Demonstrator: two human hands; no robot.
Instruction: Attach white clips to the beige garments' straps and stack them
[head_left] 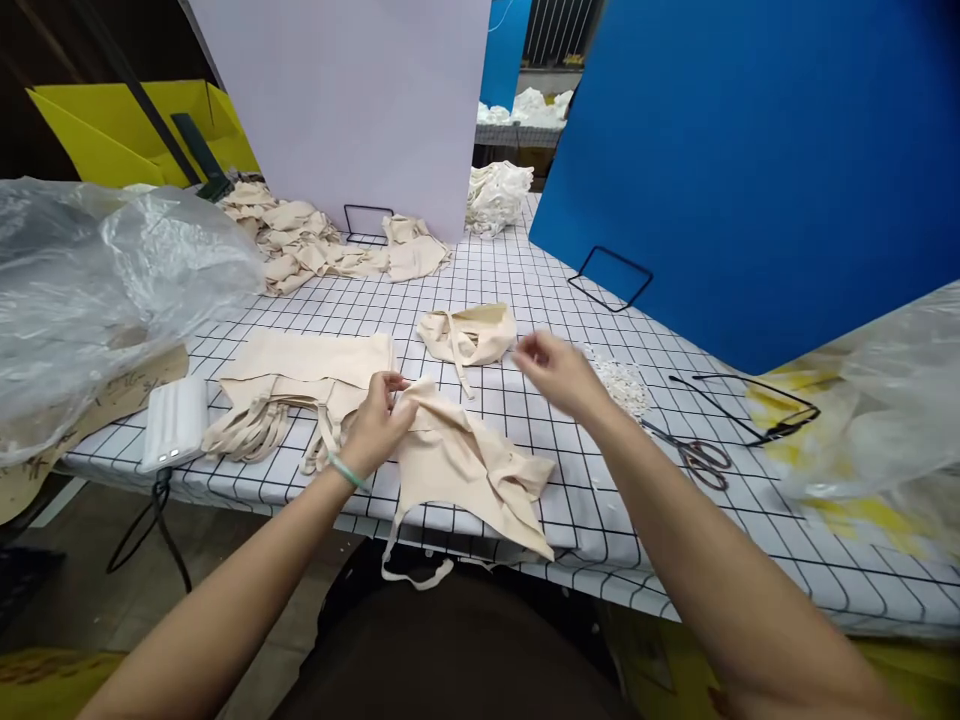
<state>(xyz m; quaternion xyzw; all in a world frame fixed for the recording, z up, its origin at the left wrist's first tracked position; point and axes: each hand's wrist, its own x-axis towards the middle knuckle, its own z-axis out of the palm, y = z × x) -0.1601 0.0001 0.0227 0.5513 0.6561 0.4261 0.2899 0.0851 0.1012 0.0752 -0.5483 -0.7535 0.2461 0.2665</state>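
Observation:
My left hand, with a pale green band at the wrist, pinches the upper edge of a beige strapped garment. The garment spreads over the table's front edge, and one thin strap hangs down. My right hand is raised to the right of it, fingers curled together and slightly blurred; whatever they hold is too small to make out. Just beyond lies a second, crumpled beige garment with a loose strap. On the left is a flat stack of beige garments with bundled straps.
White scraps, scissors and eyeglasses lie to the right. A white power bank with a cable sits at left. Plastic bags and a beige heap lie beyond it. Lilac and blue boards stand behind.

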